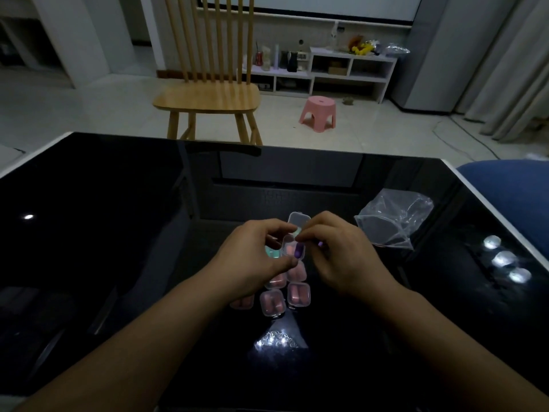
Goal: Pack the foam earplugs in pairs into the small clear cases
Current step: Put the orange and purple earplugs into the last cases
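Two hands meet over the middle of the glossy black desk [118, 233], working on one small open clear case [294, 249] whose lid [298, 220] is tipped up on its far side. The left hand [252, 257] has its grip clamped on that case, thumb at the near edge and fingers at the left side. The right hand [341, 254] pinches a purple earplug [298, 251] with thumb and forefinger closed on it, its lower end inside the open case beside a pale pink earplug [288, 248]. Just nearer than the open case lie several closed cases [298, 294] holding pink earplugs, touching one another in a cluster, partly hidden by the left hand. A teal piece [271, 252] shows left of the open case, under the left fingers. To the right of the open case, well apart, lies a crumpled clear plastic bag [392, 218].
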